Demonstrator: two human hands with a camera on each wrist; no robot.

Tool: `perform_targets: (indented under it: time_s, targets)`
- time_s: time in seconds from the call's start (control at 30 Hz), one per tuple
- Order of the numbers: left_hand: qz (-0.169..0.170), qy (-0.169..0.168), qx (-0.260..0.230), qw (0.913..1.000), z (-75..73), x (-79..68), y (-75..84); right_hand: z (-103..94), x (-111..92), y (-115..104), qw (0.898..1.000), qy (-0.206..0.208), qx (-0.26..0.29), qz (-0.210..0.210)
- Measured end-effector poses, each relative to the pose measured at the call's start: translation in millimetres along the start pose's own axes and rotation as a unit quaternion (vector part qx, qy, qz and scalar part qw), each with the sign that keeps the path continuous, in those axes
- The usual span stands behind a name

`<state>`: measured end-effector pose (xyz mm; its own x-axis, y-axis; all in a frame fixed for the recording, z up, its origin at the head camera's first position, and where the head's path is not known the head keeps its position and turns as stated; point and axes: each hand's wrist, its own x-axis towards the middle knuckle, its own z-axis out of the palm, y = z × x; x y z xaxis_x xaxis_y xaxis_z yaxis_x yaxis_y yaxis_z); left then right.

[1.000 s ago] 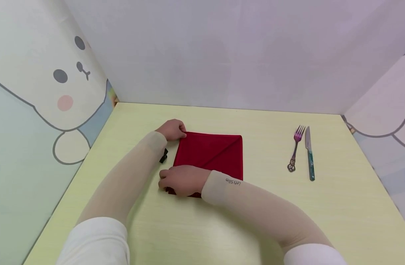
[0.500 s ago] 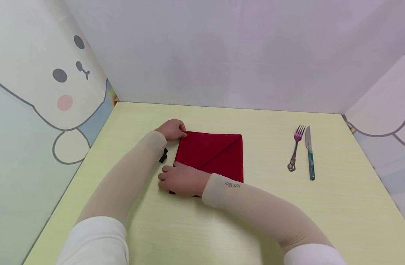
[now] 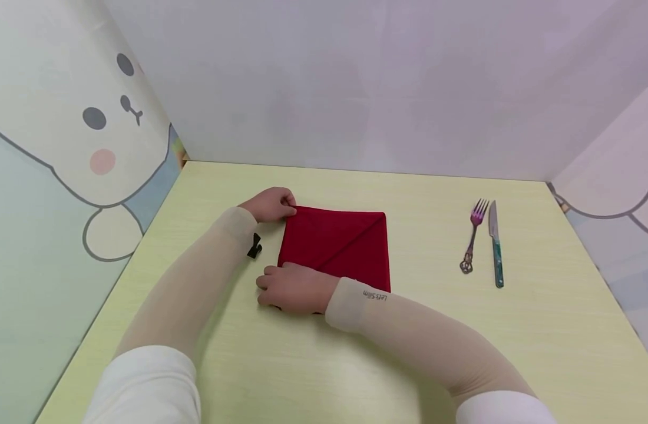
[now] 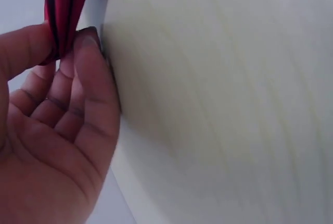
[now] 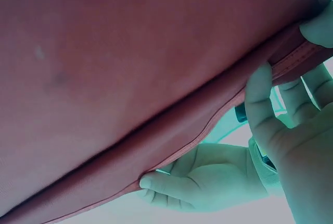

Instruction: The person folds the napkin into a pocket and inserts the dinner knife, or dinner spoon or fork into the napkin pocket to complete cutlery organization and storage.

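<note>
A red cloth napkin (image 3: 334, 235), folded into a square with a diagonal fold line across its top, lies at the middle of the table. My left hand (image 3: 271, 204) pinches its far left corner between thumb and fingers; the left wrist view shows several layers of the napkin (image 4: 66, 10) in that pinch. At the near left corner, my right hand (image 3: 297, 290) holds the edge and covers most of that corner. In the right wrist view, the thumb and fingers (image 5: 258, 96) of this hand lie on either side of the napkin's hem (image 5: 208, 127).
A purple-tinted fork (image 3: 472, 232) and a knife (image 3: 496, 241) with a teal handle lie side by side on the right of the table (image 3: 303, 377). A small black piece (image 3: 255, 246) shows beside the left wrist. Printed fabric walls (image 3: 366, 88) enclose the table's far side and flanks.
My left hand has shifted slightly left and away, drawing the napkin's far left corner along. The dark near corner that showed below my right hand is now mostly covered.
</note>
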<state>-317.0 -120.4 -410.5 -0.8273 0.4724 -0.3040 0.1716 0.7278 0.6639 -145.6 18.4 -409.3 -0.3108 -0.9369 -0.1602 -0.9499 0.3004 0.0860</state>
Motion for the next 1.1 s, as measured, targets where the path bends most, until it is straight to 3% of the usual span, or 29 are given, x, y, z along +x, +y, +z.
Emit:
perform_targets:
  time_s: [0.27,0.5,0.7,1.1]
  targets:
    - [0.034,-0.006,-0.093,0.9951,3.7,-3.5,-2.7,-2.8,-1,0,1.000,-0.008,-0.014,0.000]
    - [0.006,-0.020,-0.116,0.9930,1.4,-1.4,-7.6,-2.2,-2,0,1.000,-0.004,-0.015,0.000]
    - [-0.019,-0.036,-0.198,0.9793,-2.7,-1.9,-9.2,-3.1,-3,-1,1.000,-0.003,-0.007,0.003]
    - [-0.067,-0.038,-0.305,0.9491,2.2,-7.4,-8.3,-4.3,-5,-1,1.000,0.004,0.007,0.006]
